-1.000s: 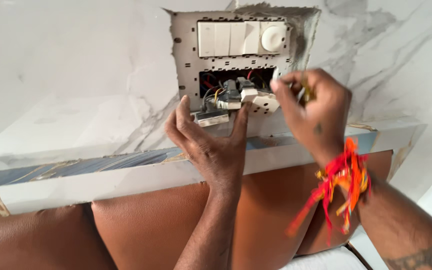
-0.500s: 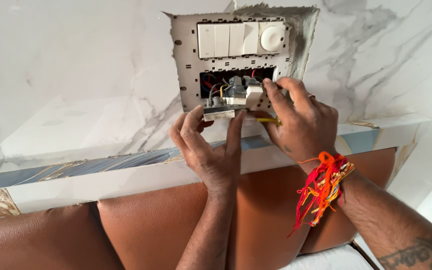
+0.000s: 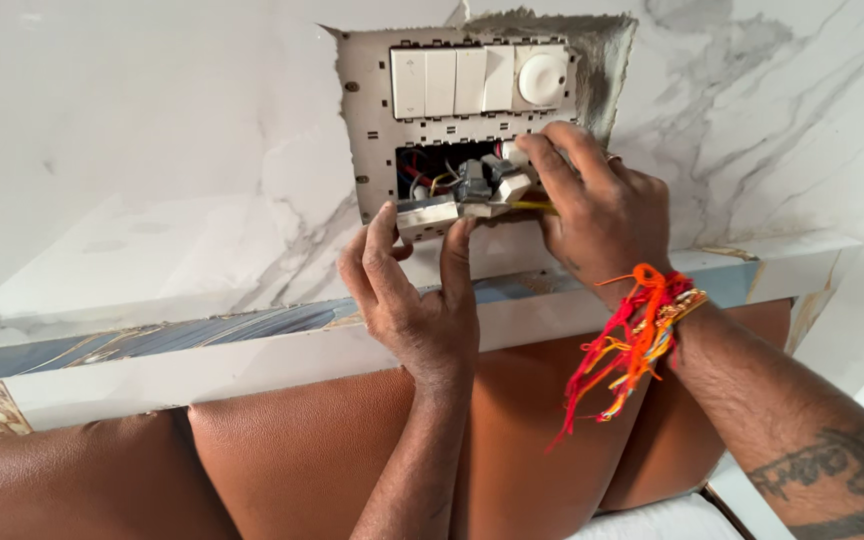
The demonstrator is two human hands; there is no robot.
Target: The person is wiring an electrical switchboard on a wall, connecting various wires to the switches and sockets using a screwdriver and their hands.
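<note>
- Left hand (image 3: 417, 305) raised palm to wall, fingers spread upward, thumb and fingertips pinching white socket piece (image 3: 427, 214) at lower edge of switch box (image 3: 372, 130).
- Socket piece hanging out of box opening, wires (image 3: 432, 178) behind.
- Right hand (image 3: 602, 210) curled, fingers closed on small white part (image 3: 512, 185) inside opening.
- Red-orange thread band (image 3: 642, 325) at right wrist.
- Brown cushion (image 3: 282, 470) below ledge.
</note>
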